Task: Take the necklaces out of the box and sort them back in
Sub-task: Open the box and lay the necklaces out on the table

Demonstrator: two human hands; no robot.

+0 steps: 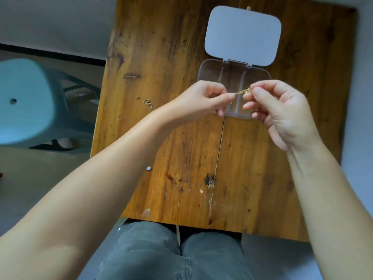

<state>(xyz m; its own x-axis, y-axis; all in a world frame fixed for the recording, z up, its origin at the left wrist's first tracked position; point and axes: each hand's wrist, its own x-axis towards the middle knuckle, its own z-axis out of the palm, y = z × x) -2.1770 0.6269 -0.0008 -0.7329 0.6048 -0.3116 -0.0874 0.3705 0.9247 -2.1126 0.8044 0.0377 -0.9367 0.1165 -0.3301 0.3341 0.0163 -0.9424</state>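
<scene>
Both hands, left hand point(203, 99) and right hand point(276, 106), are pinching a gold necklace point(243, 91) taut above the open box point(203, 74) at frame centre, probably straightening it for a compartment.

Worn wooden table point(181, 158), teal stool point(26, 102)

Table point(181, 158): fills the middle of the view, reaching from the near edge above the person's knees point(173, 253) to the far wall
Box point(210, 73): on the table, right of centre, toward the far side
Lid point(243, 35): hinged open, lying on the table beyond the box
Hands: left hand point(203, 100) and right hand point(280, 110) over the near part of the box, with a necklace point(243, 91) between their fingertips
Second necklace point(148, 104): on the table, left of the box, partly behind the left wrist
Small object point(149, 168): on the table, near left
Stool point(26, 102): on the floor, left of the table
</scene>
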